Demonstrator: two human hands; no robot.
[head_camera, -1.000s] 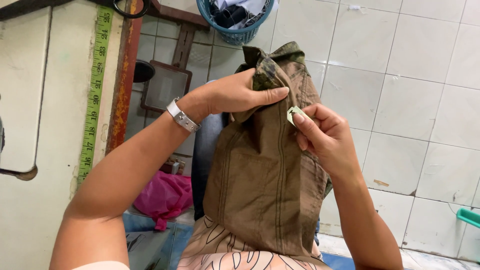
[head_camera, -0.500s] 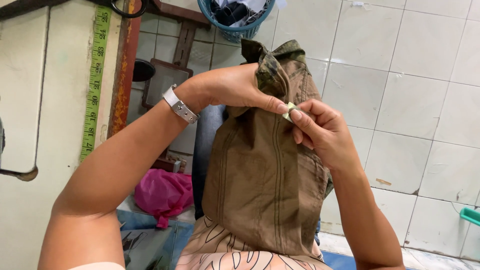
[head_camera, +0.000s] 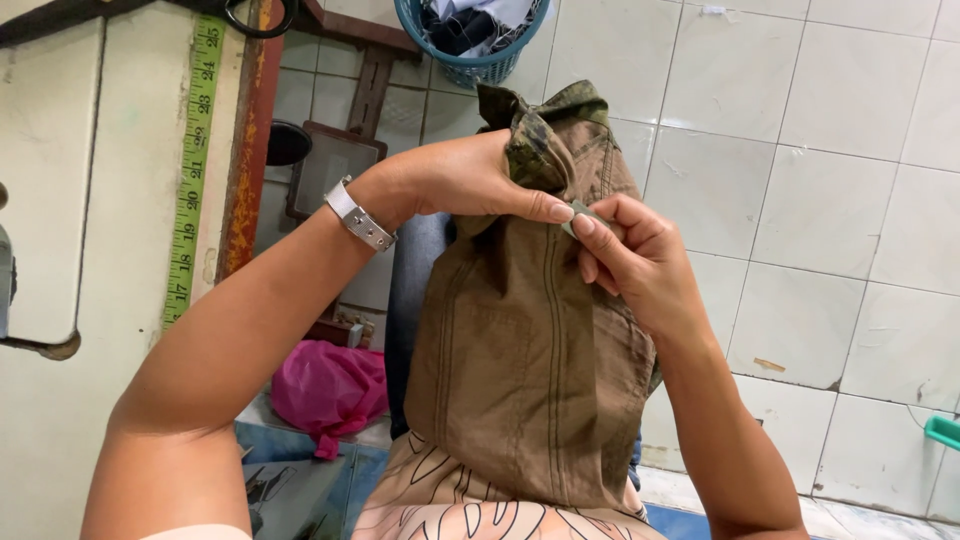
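An olive-brown garment with stitched seams hangs from my hands down over my lap. My left hand, with a silver watch on its wrist, grips the bunched upper part of the cloth between thumb and fingers. My right hand pinches a small pale flat piece against the fabric, right beside the left thumb. Both hands touch at the fingertips near the garment's top. What the pale piece is I cannot make out.
A yellow-green measuring tape lies along a cream table at left, with a rusty metal edge. A blue basket of clothes stands on the white tiled floor. A pink cloth lies below.
Both hands have drawn closer together on the garment's top; the right fingers with the pale piece moved left and slightly up, meeting the left thumb.
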